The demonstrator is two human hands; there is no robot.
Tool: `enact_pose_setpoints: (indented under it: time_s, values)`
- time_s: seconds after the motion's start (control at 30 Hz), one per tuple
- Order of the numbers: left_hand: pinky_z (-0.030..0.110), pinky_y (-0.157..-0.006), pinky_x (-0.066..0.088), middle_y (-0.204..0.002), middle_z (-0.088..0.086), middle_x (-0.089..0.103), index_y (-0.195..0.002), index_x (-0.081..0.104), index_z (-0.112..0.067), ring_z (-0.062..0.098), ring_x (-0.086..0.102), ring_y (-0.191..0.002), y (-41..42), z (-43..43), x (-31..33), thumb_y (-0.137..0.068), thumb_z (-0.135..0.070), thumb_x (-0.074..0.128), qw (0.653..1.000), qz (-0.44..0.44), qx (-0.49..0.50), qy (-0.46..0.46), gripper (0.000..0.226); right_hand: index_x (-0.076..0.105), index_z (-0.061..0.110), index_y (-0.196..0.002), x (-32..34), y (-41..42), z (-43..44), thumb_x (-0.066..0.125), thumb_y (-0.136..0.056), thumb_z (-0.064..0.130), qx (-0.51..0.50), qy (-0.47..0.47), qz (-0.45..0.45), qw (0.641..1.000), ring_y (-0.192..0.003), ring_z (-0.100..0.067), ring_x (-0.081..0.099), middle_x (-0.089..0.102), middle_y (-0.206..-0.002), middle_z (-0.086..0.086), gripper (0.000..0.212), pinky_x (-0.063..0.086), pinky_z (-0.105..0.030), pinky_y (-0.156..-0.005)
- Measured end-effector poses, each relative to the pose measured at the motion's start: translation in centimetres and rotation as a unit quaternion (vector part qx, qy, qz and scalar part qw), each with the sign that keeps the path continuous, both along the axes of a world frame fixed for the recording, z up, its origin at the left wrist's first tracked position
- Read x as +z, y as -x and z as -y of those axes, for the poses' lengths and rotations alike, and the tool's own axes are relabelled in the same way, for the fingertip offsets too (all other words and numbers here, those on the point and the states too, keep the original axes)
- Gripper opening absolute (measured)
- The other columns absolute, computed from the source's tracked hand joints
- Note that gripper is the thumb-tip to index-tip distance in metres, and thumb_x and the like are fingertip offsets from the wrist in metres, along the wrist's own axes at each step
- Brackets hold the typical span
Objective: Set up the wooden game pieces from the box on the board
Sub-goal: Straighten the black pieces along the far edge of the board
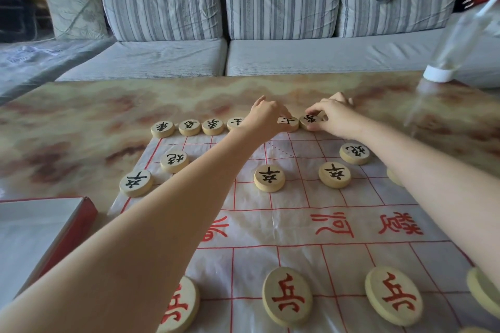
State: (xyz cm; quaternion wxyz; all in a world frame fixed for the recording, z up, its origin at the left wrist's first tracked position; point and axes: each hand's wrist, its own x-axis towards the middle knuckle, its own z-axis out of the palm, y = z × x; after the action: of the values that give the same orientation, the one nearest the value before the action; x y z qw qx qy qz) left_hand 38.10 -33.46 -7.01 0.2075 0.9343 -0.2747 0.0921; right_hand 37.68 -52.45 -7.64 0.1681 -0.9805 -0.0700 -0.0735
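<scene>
A thin plastic board [297,227] with red grid lines lies on the table. Round wooden pieces with black characters line its far edge, among them one [162,129] at the left end. Two more black-marked pieces [269,178] [334,174] stand further in. Red-marked pieces [287,296] [393,295] sit in the near row. My left hand [266,116] reaches to the far row, fingers resting on a black piece [289,123]. My right hand [336,116] pinches the neighbouring black piece [309,119] at the far edge.
A red-sided box [54,235] sits at the near left on the marbled table [67,121]. A clear bottle with a white cap [438,73] stands at the far right. A grey striped sofa [216,21] runs behind the table.
</scene>
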Motion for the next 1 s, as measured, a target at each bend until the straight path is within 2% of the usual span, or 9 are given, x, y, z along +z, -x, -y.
enact_pose_setpoints:
  time_s: [0.27, 0.43, 0.67, 0.77, 0.87, 0.93, 1.0]
  values:
    - [0.034, -0.116, 0.012, -0.117, 0.007, 0.065, -0.124, 0.051, -0.009, 0.019, 0.057, -0.113, 0.4, 0.0, -0.4, -0.081, -0.033, 0.066, 0.999, 0.001, 0.01, 0.045, 0.051, 0.058, 0.035, -0.118, -0.1, 0.1, 0.1, 0.063, -0.077, 0.054, -0.004, 0.002, -0.008, 1.0, -0.122, -0.027, 0.029, 0.05, -0.121, -0.003, 0.046, 0.012, -0.031, -0.087]
    - [0.034, -0.116, 0.013, -0.119, 0.007, 0.064, -0.127, 0.047, -0.01, 0.019, 0.056, -0.115, 0.4, 0.0, -0.4, -0.082, -0.033, 0.066, 0.999, -0.01, 0.011, 0.05, 0.055, 0.055, 0.026, -0.125, 0.6, 1.3, -0.5, 0.061, -0.084, 0.044, 0.01, 0.001, 0.0, 1.0, -0.125, -0.024, 0.027, 0.055, -0.119, -0.002, 0.045, 0.017, -0.033, -0.094]
    - [0.035, -0.115, 0.016, -0.119, 0.008, 0.064, -0.123, 0.052, -0.009, 0.019, 0.057, -0.114, 0.4, -0.1, -0.6, -0.081, -0.035, 0.067, 0.998, -0.014, 0.01, 0.055, 0.052, 0.056, 0.024, -0.124, 1.1, 2.3, -1.0, 0.06, -0.085, 0.043, 0.012, 0.007, 0.015, 1.0, -0.125, -0.023, 0.027, 0.055, -0.118, -0.003, 0.043, 0.018, -0.036, -0.098]
    - [0.039, -0.113, 0.024, -0.118, 0.008, 0.065, -0.122, 0.054, -0.009, 0.02, 0.057, -0.113, 0.5, -0.1, -0.6, -0.08, -0.035, 0.068, 0.998, -0.018, 0.009, 0.063, 0.051, 0.056, 0.024, -0.124, 1.2, 2.5, -1.0, 0.06, -0.085, 0.044, 0.016, 0.008, 0.011, 1.0, -0.126, -0.022, 0.027, 0.056, -0.119, -0.002, 0.044, 0.018, -0.036, -0.098]
    - [0.037, -0.111, 0.027, -0.119, 0.008, 0.063, -0.124, 0.053, -0.01, 0.023, 0.054, -0.116, 0.8, -0.1, -0.6, -0.082, -0.035, 0.065, 0.998, -0.007, 0.012, 0.057, 0.051, 0.051, 0.024, -0.13, 1.2, 2.6, -0.7, 0.061, -0.084, 0.044, 0.027, 0.013, 0.014, 0.999, -0.128, -0.023, 0.027, 0.05, -0.133, 0.001, 0.051, 0.018, -0.036, -0.099]
    - [0.036, -0.11, 0.028, -0.123, 0.008, 0.06, -0.126, 0.052, -0.012, 0.025, 0.048, -0.12, 1.0, 0.0, -0.4, -0.084, -0.034, 0.062, 0.999, 0.006, 0.015, 0.05, 0.048, 0.051, 0.023, -0.131, 1.7, 2.7, 0.2, 0.062, -0.085, 0.038, 0.022, -0.018, 0.029, 0.999, -0.129, -0.025, 0.029, 0.046, -0.139, 0.002, 0.049, 0.019, -0.037, -0.105]
    - [0.038, -0.11, 0.029, -0.126, 0.008, 0.059, -0.125, 0.053, -0.012, 0.024, 0.048, -0.121, 1.1, 0.2, -0.3, -0.086, -0.031, 0.061, 0.998, 0.007, 0.011, 0.055, 0.044, 0.054, 0.024, -0.128, 2.3, 2.8, 2.5, 0.063, -0.085, 0.032, -0.003, -0.072, 0.03, 0.997, -0.129, -0.027, 0.033, 0.046, -0.138, -0.004, 0.044, 0.023, -0.039, -0.109]
